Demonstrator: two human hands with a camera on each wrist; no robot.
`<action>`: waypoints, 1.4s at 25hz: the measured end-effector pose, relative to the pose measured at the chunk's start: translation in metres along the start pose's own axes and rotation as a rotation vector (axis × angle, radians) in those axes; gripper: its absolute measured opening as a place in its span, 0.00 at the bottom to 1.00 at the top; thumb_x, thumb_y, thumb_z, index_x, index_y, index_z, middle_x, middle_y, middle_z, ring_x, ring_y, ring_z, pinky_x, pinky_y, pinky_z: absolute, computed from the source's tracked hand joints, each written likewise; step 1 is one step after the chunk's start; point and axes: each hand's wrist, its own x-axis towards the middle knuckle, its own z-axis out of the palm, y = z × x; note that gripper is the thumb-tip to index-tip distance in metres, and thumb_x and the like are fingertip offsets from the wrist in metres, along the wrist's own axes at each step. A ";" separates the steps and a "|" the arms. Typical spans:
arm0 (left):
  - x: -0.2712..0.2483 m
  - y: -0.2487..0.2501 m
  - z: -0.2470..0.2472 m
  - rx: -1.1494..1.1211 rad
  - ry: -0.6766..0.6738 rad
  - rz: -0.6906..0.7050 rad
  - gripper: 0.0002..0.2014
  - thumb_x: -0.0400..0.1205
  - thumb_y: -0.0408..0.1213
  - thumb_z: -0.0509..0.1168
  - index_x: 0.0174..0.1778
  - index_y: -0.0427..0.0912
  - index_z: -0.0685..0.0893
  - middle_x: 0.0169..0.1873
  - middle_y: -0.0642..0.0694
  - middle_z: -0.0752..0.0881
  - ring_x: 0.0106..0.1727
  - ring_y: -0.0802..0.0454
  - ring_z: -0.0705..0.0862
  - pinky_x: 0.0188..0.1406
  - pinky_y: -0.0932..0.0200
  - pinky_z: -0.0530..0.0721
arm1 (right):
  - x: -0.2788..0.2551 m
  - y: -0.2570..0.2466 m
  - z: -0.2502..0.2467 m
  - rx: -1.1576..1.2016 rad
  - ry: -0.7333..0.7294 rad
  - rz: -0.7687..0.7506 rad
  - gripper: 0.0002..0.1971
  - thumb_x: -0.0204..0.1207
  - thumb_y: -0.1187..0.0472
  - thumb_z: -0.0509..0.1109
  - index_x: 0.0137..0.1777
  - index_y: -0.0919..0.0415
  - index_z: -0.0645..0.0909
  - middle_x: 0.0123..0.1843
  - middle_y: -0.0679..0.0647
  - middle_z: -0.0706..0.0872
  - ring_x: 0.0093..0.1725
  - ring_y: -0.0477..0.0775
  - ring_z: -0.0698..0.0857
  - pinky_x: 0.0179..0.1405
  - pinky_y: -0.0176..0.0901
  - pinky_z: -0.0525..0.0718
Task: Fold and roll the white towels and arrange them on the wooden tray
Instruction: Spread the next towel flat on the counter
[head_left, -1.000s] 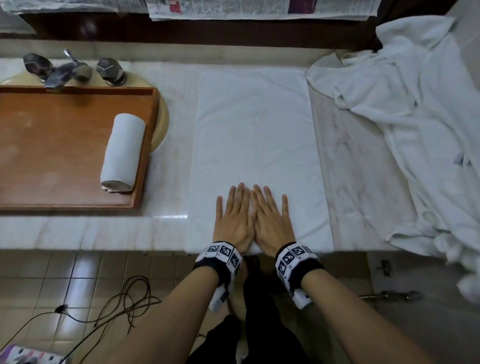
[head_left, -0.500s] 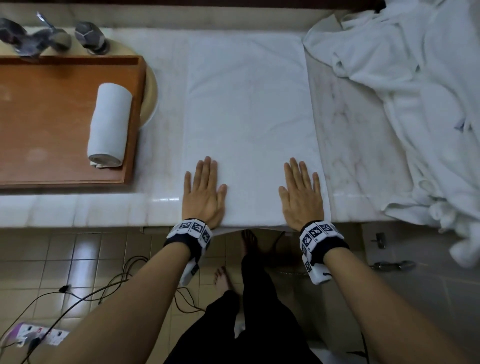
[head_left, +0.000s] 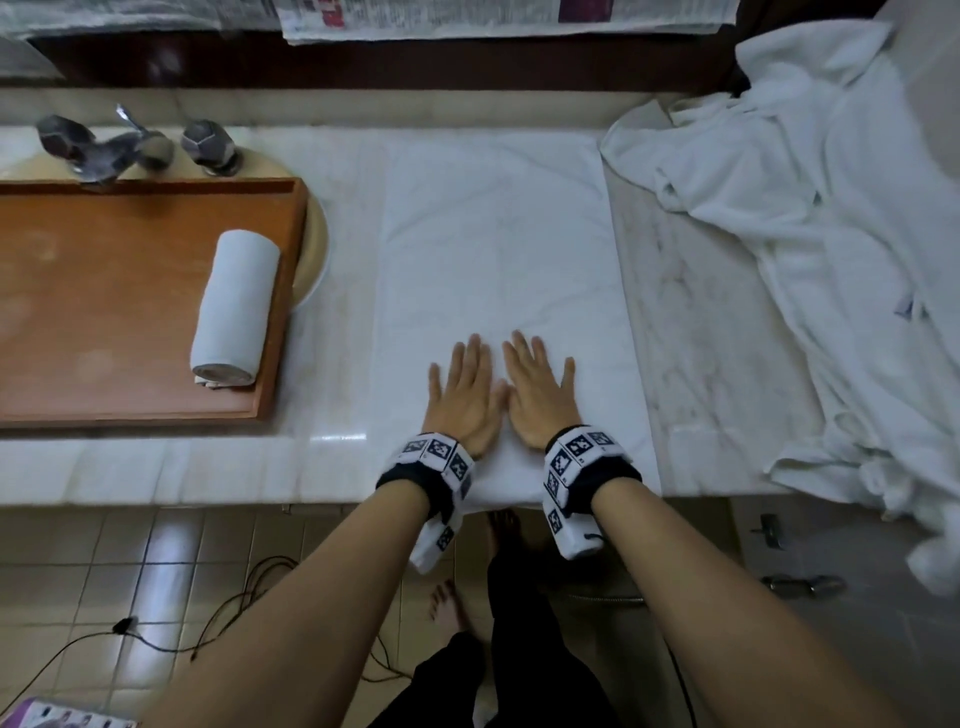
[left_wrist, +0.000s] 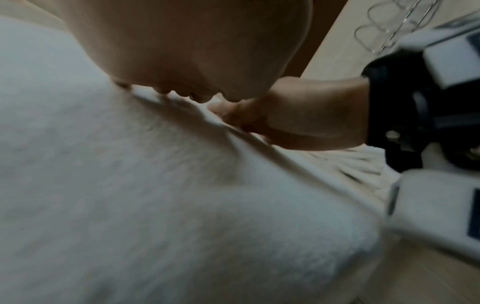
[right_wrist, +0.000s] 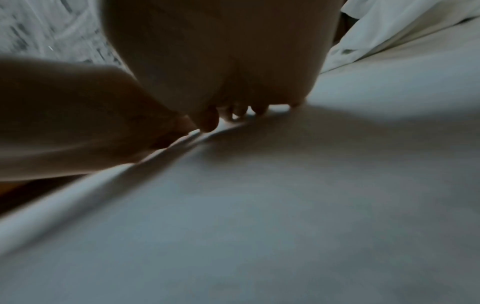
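A white towel (head_left: 498, 249) lies folded flat on the marble counter, running from the back wall to the front edge. My left hand (head_left: 464, 395) and right hand (head_left: 540, 397) lie side by side on its near end, palms down and fingers straight, pressing the cloth. In the wrist views each palm sits on the towel (left_wrist: 155, 195) (right_wrist: 285, 205). One rolled white towel (head_left: 236, 306) lies along the right side of the wooden tray (head_left: 104, 312) at the left.
A heap of loose white towels (head_left: 831, 234) covers the counter's right end and hangs over its edge. A tap with two handles (head_left: 130, 148) stands behind the tray. Bare marble (head_left: 691, 338) lies between the flat towel and the heap. Cables lie on the tiled floor below.
Half a second ago my hands were spread apart near the towel's side edges; they have slid back together at the middle of its near end.
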 end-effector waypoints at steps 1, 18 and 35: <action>0.001 -0.012 -0.001 0.018 0.006 -0.029 0.30 0.89 0.52 0.36 0.85 0.45 0.37 0.84 0.49 0.33 0.83 0.53 0.31 0.82 0.45 0.31 | 0.000 0.014 0.000 -0.018 0.019 0.044 0.30 0.88 0.53 0.45 0.86 0.54 0.38 0.86 0.48 0.32 0.84 0.50 0.34 0.80 0.69 0.34; 0.147 0.014 -0.074 -0.144 0.000 -0.156 0.31 0.90 0.51 0.37 0.84 0.42 0.34 0.83 0.47 0.30 0.83 0.52 0.31 0.81 0.45 0.31 | 0.140 0.034 -0.087 0.084 0.009 0.160 0.33 0.88 0.51 0.47 0.85 0.58 0.33 0.85 0.50 0.29 0.84 0.54 0.31 0.79 0.67 0.34; 0.235 -0.020 -0.120 -0.166 0.080 -0.364 0.31 0.89 0.53 0.35 0.85 0.43 0.37 0.83 0.50 0.32 0.84 0.51 0.32 0.81 0.44 0.31 | 0.223 0.070 -0.132 0.079 0.047 0.383 0.36 0.87 0.45 0.47 0.84 0.62 0.33 0.85 0.56 0.29 0.84 0.56 0.32 0.81 0.66 0.36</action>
